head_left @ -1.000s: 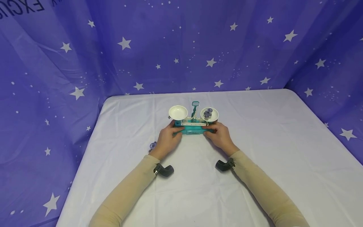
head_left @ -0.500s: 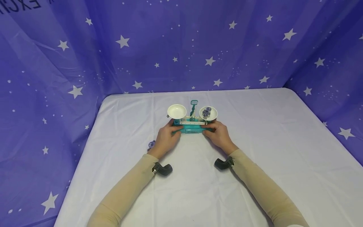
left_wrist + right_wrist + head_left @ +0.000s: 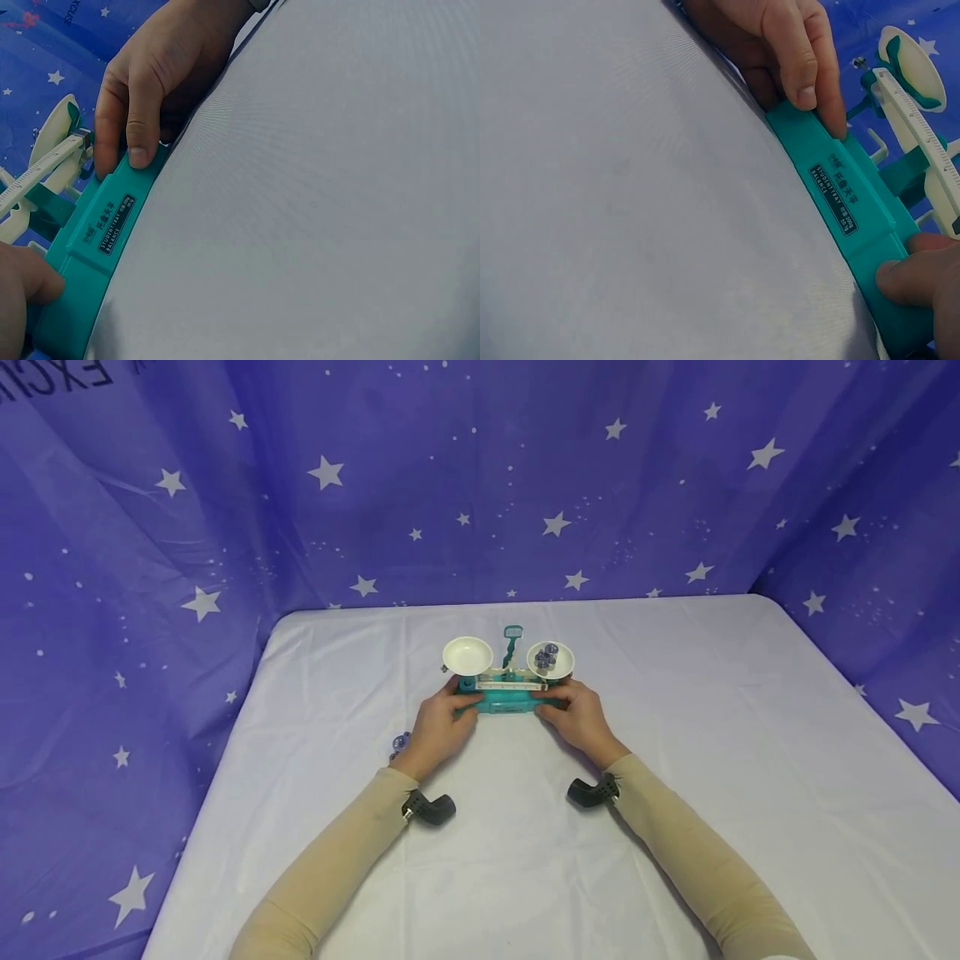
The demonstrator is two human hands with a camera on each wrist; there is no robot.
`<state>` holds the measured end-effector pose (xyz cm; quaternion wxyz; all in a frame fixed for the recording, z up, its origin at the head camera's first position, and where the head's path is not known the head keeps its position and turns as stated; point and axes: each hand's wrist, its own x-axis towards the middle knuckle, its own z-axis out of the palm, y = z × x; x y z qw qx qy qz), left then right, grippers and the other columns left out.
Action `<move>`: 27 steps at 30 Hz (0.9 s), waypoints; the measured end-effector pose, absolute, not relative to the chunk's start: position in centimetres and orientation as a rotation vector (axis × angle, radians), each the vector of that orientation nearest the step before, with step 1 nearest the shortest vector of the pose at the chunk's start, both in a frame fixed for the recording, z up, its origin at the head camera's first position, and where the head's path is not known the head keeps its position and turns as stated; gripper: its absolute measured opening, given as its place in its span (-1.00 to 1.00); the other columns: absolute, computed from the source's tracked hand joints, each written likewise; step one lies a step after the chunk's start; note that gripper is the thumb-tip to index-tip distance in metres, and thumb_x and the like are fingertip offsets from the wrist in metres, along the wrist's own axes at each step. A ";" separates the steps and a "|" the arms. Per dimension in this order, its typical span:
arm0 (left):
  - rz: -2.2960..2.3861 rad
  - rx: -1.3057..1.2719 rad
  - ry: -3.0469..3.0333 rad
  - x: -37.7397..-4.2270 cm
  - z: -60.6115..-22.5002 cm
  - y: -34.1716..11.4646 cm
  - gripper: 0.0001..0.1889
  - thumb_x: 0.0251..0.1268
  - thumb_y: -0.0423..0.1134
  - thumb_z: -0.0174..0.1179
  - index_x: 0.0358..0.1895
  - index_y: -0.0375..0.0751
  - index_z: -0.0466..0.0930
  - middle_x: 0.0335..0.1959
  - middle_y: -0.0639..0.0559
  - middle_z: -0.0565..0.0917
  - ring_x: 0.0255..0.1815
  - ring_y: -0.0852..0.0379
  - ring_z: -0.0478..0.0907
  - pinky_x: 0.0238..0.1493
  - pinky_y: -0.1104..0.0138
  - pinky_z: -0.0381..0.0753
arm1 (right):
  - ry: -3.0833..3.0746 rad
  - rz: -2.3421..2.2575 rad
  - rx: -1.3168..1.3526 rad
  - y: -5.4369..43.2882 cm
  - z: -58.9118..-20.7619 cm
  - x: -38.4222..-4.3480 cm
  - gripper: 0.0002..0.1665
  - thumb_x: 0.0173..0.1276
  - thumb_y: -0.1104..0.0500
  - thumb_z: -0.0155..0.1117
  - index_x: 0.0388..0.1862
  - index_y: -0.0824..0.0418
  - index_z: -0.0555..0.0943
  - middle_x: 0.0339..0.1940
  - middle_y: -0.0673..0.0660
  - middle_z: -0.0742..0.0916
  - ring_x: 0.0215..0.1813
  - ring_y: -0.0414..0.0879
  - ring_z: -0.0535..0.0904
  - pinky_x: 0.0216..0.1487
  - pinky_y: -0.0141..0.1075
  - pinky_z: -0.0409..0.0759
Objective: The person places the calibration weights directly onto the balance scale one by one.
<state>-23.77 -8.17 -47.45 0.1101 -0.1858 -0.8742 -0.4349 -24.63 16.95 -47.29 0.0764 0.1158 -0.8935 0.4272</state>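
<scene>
A green student tray balance [image 3: 507,703] stands toward the far part of the table, its label readable in both wrist views. My left hand [image 3: 442,727] grips the left end of its base, thumb [image 3: 46,283] on the front face. At the other end my right hand [image 3: 581,718] holds the base with thumb [image 3: 904,281] and fingers. The left white pan [image 3: 468,657] is bare. In the right pan [image 3: 567,662] lie several small purple, clear-looking pieces [image 3: 545,657]. Between the pans rises a green pointer plate [image 3: 513,632]. Fingertips behind the base are hidden in the head view.
More purple pieces [image 3: 401,742] lie on the white tablecloth [image 3: 510,860] beside my left wrist, partly covered by it. A blue-purple star-printed curtain [image 3: 420,468] hangs behind the table and along its sides. Black camera mounts [image 3: 431,808] sit on both wrists.
The head view has shifted slightly. Both hands keep hold of the balance base, and the pans and purple pieces show no visible movement.
</scene>
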 end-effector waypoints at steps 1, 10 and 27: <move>-1.275 -0.548 -2.571 -23.8 -47.5 -8.1 -0.69 0.25 -0.35 0.22 0.03 -0.30 0.77 0.45 -0.41 0.43 0.41 -0.30 0.48 0.40 -0.04 0.50 | -2.676 1.288 0.347 17.0 -47.3 -24.6 -0.72 0.19 0.35 0.45 -0.08 0.27 0.80 0.20 0.36 0.70 0.20 0.22 0.61 0.06 -0.09 0.61; -1.266 -0.548 -2.569 -23.7 -47.5 -8.1 -0.69 0.25 -0.36 0.24 0.04 -0.30 0.76 0.45 -0.43 0.42 0.41 -0.31 0.48 0.40 -0.04 0.50 | -2.676 1.301 0.369 17.2 -47.4 -24.8 -0.72 0.20 0.36 0.43 -0.07 0.29 0.79 0.23 0.37 0.69 0.32 0.29 0.56 0.29 0.11 0.56; -1.257 -0.491 -2.613 -23.6 -46.9 -7.7 -0.69 0.24 -0.33 0.21 0.01 -0.27 0.77 0.42 -0.43 0.45 0.40 -0.32 0.48 0.41 -0.04 0.49 | -2.683 1.308 0.335 17.2 -47.6 -25.0 -0.71 0.19 0.34 0.46 -0.07 0.24 0.80 0.21 0.34 0.71 0.28 0.24 0.58 0.17 -0.02 0.55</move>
